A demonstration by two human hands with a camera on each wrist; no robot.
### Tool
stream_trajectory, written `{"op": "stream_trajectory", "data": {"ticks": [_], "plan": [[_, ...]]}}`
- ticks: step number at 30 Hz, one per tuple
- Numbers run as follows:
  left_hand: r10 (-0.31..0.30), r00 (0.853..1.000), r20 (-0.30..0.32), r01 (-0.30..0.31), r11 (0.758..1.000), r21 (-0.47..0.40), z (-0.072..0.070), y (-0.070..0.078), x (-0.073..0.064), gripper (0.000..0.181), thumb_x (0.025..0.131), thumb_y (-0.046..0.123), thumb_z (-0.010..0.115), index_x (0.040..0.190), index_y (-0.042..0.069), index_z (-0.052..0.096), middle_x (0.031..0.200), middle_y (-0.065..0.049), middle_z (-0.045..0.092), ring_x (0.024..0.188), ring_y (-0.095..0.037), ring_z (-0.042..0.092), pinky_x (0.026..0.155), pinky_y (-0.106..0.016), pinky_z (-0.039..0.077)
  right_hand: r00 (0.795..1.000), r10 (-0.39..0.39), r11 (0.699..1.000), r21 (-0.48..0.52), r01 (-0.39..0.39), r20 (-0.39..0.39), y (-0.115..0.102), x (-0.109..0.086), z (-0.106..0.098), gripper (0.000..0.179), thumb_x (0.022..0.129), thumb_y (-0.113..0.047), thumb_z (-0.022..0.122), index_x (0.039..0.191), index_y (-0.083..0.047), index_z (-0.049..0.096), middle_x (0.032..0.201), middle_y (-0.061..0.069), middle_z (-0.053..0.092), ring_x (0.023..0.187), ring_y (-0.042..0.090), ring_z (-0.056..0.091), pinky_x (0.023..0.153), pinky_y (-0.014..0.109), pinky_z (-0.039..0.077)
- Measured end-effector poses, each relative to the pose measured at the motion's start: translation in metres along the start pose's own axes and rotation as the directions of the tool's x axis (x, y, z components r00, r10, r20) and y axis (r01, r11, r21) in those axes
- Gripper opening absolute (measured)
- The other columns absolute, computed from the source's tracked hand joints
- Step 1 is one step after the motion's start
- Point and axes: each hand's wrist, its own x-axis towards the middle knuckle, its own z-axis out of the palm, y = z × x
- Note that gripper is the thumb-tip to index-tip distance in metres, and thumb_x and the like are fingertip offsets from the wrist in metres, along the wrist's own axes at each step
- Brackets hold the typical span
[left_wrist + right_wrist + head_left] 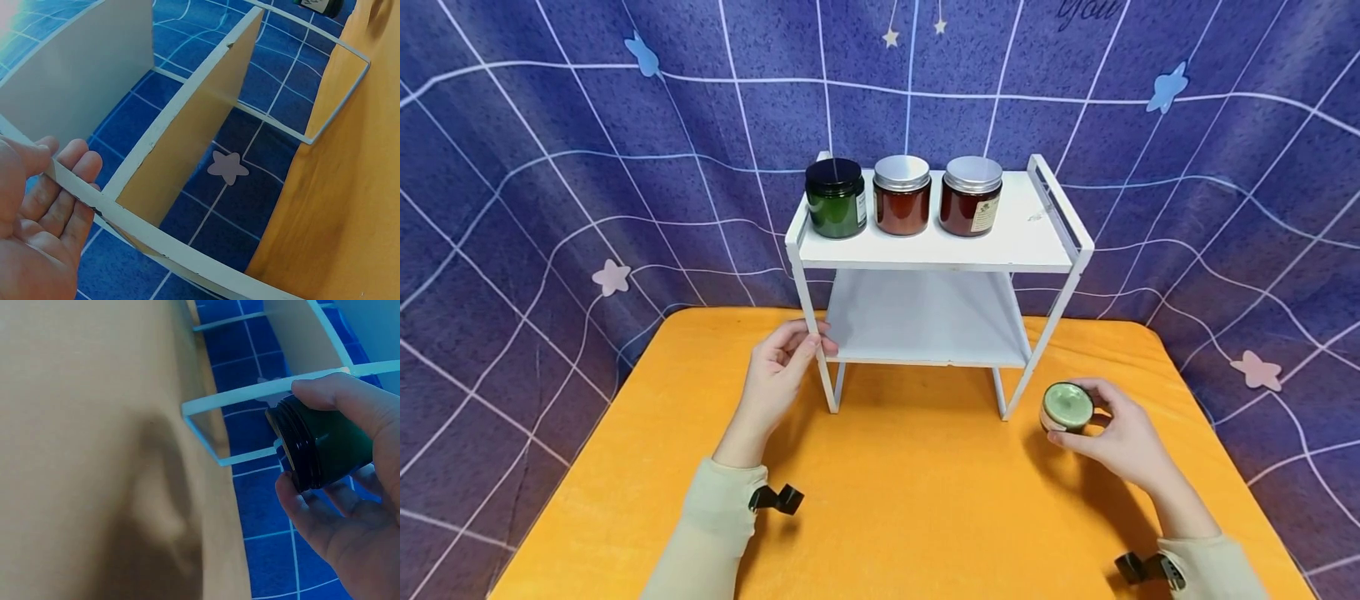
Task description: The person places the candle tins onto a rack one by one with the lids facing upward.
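Note:
A white two-tier shelf (917, 317) stands on the orange-covered table. My left hand (786, 354) holds its left front leg, thumb on the near side and fingers behind; the left wrist view shows the thumb and fingers (81, 162) around the white bar. To the right of the shelf, my right hand (1123, 429) grips a green glass jar (1067, 406) above the table. Its pale green base faces up, and in the right wrist view the black lid (297, 447) points toward the table. The fingers and thumb hold it by its sides.
On the top tier stand a green jar with a black lid (836, 200) and two amber jars (902, 196) with silver lids. The top tier has raised side rails (1060, 200). A blue curtain (700, 167) with white lines and stars hangs behind the orange table (925, 517).

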Motion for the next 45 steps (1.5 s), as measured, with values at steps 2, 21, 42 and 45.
{"op": "stream_trajectory", "data": {"ticks": [2, 21, 42, 45], "plan": [[-0.003, 1.0, 0.0, 0.003, 1.0, 0.004, 0.0, 0.0, 0.0, 0.021, 0.113, 0.002, 0.058, 0.126, -0.008, 0.07, 0.099, -0.013, 0.08, 0.093, -0.018, 0.076, 0.094, -0.028, 0.06, 1.0, -0.013, 1.0, 0.005, 0.013, -0.013, 0.0, 0.002, -0.002, 0.077, 0.069, -0.006, 0.105, 0.136, -0.005, 0.067, 0.115, 0.007, 0.072, 0.102, -0.003, 0.064, 0.086, 0.01, 0.054], [-0.014, 1.0, -0.007, 0.014, 1.0, 0.013, 0.001, 0.002, -0.001, 0.021, 0.113, 0.003, 0.059, 0.126, -0.008, 0.07, 0.099, -0.011, 0.08, 0.094, -0.017, 0.077, 0.095, -0.028, 0.06, 0.995, -0.031, 0.999, -0.039, 0.028, -0.097, -0.008, 0.012, -0.017, 0.081, 0.067, -0.002, 0.104, 0.139, -0.004, 0.067, 0.11, -0.002, 0.069, 0.1, -0.006, 0.063, 0.086, 0.006, 0.051], [-0.012, 1.0, -0.004, 0.012, 1.0, 0.013, 0.001, 0.002, 0.0, 0.021, 0.113, 0.003, 0.058, 0.126, -0.008, 0.07, 0.099, -0.01, 0.08, 0.094, -0.017, 0.077, 0.095, -0.028, 0.06, 0.994, -0.009, 1.0, -0.007, 0.009, -0.112, -0.014, 0.02, -0.025, 0.085, 0.069, -0.001, 0.103, 0.143, -0.004, 0.062, 0.115, -0.008, 0.067, 0.1, -0.004, 0.064, 0.087, 0.007, 0.051], [-0.011, 1.0, -0.005, 0.011, 1.0, 0.012, 0.001, 0.002, -0.001, 0.021, 0.113, 0.003, 0.059, 0.126, -0.009, 0.07, 0.099, -0.01, 0.08, 0.094, -0.017, 0.076, 0.095, -0.028, 0.06, 0.992, -0.009, 1.0, 0.011, 0.011, -0.128, -0.016, 0.021, -0.027, 0.083, 0.07, 0.001, 0.102, 0.142, -0.002, 0.061, 0.114, -0.011, 0.067, 0.1, -0.004, 0.065, 0.087, 0.007, 0.051]]}}
